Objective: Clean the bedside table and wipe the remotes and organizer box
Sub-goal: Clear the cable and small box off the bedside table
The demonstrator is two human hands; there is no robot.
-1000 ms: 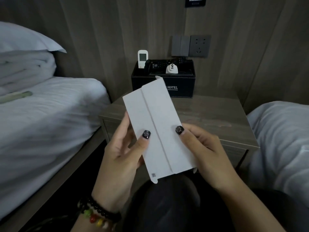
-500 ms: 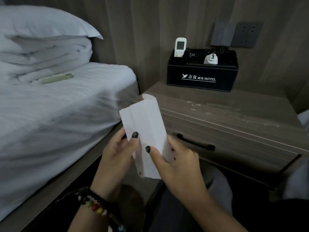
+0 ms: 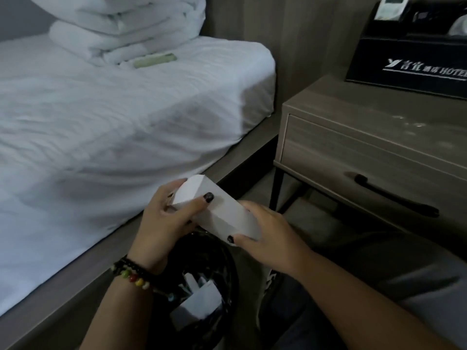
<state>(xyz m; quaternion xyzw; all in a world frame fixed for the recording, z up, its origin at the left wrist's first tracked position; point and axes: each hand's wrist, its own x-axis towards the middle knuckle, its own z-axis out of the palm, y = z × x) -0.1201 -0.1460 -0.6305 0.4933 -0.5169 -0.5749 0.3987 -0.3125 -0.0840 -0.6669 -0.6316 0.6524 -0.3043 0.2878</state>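
Both hands grip a folded white paper packet (image 3: 217, 213) above a black bin (image 3: 222, 263): left hand (image 3: 164, 223) pinching its upper end, right hand (image 3: 267, 243) curled round its lower end.

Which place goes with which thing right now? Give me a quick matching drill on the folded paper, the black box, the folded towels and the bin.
Things:
1. folded paper
2. black box
3. folded towels
4. bin

Places:
A. on the bed
B. on the floor, below the hands
C. on the bedside table
D. held in both hands

Pairs: 1-D, 2-C, 3-A, 4-B
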